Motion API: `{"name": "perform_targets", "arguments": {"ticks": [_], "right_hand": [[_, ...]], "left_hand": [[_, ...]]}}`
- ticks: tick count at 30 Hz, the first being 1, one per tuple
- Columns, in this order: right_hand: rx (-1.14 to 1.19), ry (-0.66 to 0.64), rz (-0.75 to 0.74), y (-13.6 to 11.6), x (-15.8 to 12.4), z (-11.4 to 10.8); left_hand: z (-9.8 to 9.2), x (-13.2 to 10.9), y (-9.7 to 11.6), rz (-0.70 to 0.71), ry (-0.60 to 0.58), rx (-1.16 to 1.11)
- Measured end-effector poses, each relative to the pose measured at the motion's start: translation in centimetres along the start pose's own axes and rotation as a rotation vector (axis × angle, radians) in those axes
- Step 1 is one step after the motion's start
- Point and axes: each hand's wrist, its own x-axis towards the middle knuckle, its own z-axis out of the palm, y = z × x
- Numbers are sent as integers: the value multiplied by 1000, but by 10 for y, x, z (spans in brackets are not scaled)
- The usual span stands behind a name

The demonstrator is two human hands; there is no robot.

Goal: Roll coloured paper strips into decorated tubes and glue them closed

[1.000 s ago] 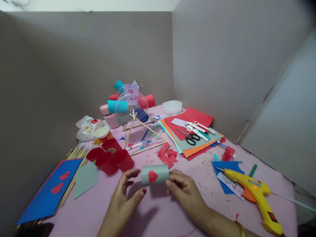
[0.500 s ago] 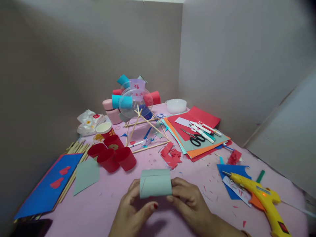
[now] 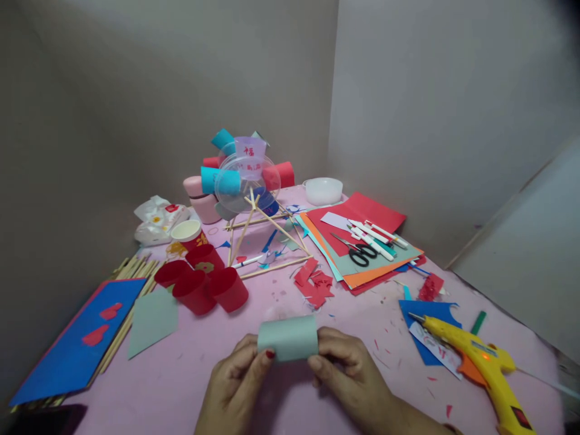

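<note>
A grey-green paper tube (image 3: pixel 288 339) lies sideways between my hands, low in the middle of the head view. My left hand (image 3: pixel 238 377) grips its left end, the thumb with a red nail resting on the front. At the right end, my right hand (image 3: pixel 351 374) pinches the edge between thumb and fingers. Several red paper cups (image 3: pixel 194 292) stand ahead and to the left. Beside them a flat grey-green sheet (image 3: pixel 154 321) lies on the pink table (image 3: pixel 190 386).
A stick frame (image 3: pixel 254 202) carries a wheel of coloured cups at the back. Scissors (image 3: pixel 357 255) and pens lie on stacked paper (image 3: pixel 362 281). At right is a yellow glue gun (image 3: pixel 487 356). Blue card (image 3: pixel 86 344) lies over sticks at left.
The tube has turned, so its seam no longer shows. My left thumb has moved up onto its front. The view has shifted slightly.
</note>
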Motion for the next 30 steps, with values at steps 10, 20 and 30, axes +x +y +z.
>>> {"name": "perform_targets", "arguments": {"ticks": [10, 20, 30], "right_hand": [[166, -17, 263, 12, -4, -2], [296, 105, 455, 27, 1, 5], [308, 142, 471, 32, -2, 2]], "left_hand": [[7, -3, 3, 90, 32, -30], [-82, -12, 21, 380, 412, 960], [-96, -10, -1, 237, 331, 861]]}}
